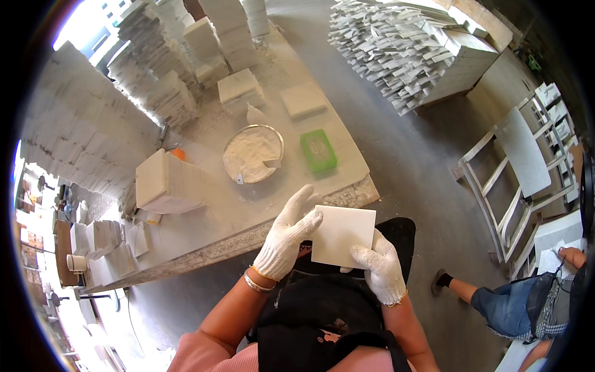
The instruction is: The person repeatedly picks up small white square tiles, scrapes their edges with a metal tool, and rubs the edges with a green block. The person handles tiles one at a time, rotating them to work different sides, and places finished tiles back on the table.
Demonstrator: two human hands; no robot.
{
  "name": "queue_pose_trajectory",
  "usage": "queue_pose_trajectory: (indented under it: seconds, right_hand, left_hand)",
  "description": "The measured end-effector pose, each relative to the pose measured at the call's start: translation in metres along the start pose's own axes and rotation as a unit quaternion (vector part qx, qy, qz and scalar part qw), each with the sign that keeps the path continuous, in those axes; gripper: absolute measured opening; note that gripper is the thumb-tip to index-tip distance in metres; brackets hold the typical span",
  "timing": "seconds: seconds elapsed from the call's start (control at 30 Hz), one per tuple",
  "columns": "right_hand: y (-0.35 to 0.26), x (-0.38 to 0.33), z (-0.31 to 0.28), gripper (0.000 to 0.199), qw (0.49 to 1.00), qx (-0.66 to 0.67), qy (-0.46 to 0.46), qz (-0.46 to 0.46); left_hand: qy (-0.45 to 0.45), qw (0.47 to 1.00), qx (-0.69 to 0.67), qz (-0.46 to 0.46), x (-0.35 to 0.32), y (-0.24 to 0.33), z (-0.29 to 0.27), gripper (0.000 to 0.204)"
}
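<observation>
Holding a white square tile (341, 229) before the black apron (304, 310) with right hand (381, 266), with fingers clamped on its lower right corner; having left hand (282, 242) at its upper left corner, with fingers apart from thumb. Farther, on the table (229, 214), seeing a basin (282, 146) of white powder (251, 152), a green block (318, 152) and a tile stack (170, 186); at left, tall slab stacks (87, 105) in the way of the view. At far right, noticing a person (505, 304).

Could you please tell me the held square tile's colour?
The square tile is off-white, best seen in the head view.
</observation>
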State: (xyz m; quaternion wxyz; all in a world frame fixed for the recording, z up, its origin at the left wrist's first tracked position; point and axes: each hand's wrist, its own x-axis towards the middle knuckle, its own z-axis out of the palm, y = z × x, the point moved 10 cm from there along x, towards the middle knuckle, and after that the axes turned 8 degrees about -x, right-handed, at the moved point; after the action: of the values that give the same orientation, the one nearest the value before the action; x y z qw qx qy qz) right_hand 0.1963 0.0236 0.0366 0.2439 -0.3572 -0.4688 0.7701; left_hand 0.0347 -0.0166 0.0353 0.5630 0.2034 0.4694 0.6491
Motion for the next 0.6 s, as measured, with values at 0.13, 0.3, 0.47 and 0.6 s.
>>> queue_pose_trajectory:
  seconds: [0.13, 0.3, 0.47, 0.6]
  right_hand:
    - [0.004, -0.002, -0.006, 0.053, 1.000, 0.003, 0.004, 0.011]
    - [0.002, -0.005, -0.024, 0.039, 0.995, -0.084, 0.055, -0.005]
    - [-0.012, 0.000, -0.043, 0.030, 0.986, -0.149, 0.069, -0.016]
    - [-0.027, 0.008, -0.058, 0.038, 0.978, -0.176, 0.109, -0.022]
  left_hand:
    - [-0.099, 0.987, -0.066, -0.110, -0.013, -0.032, 0.022, 0.066]
    - [-0.101, 0.982, -0.068, -0.142, -0.023, -0.053, 0.020, 0.056]
    - [-0.128, 0.977, -0.064, -0.157, -0.026, -0.051, 0.024, 0.054]
    - [-0.128, 0.973, -0.085, -0.175, -0.033, -0.056, 0.024, 0.055]
